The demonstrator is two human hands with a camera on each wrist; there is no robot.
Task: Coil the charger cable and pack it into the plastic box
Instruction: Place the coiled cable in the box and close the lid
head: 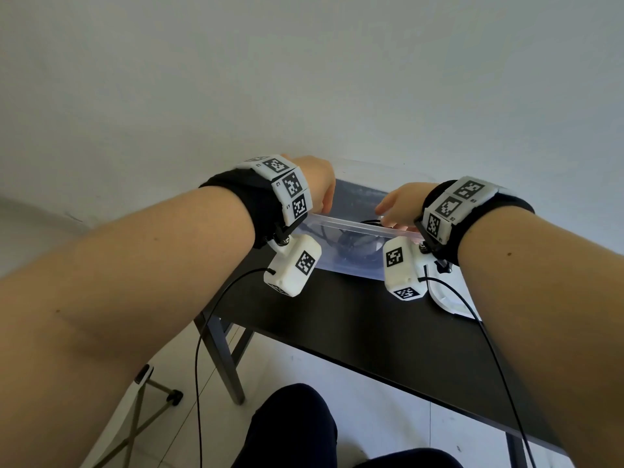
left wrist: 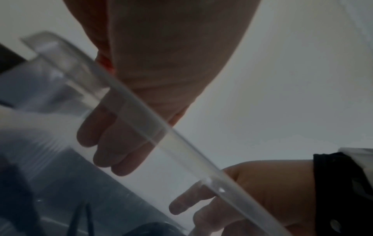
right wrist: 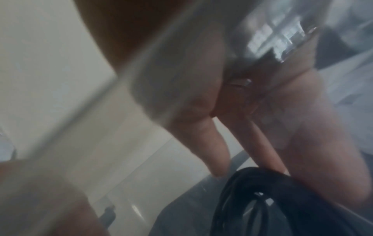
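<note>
A clear plastic box (head: 351,269) stands on the black table (head: 371,329) near the wall. The coiled black charger cable (head: 353,243) lies inside it, showing through the front wall. My left hand (head: 319,184) reaches over the box's left end. Its fingers (left wrist: 113,143) hang straight down inside the wall and hold nothing. My right hand (head: 400,206) dips in over the front rim at the right. In the blurred right wrist view its extended fingers (right wrist: 212,143) point down at the coil (right wrist: 242,199), one fingertip at the coil's top.
A white lid (head: 445,298) lies on the table right of the box, partly under my right wrist. The wall rises directly behind the box. A folding stand (head: 145,400) is on the floor at the lower left, and my knees (head: 290,427) are below the table's front edge.
</note>
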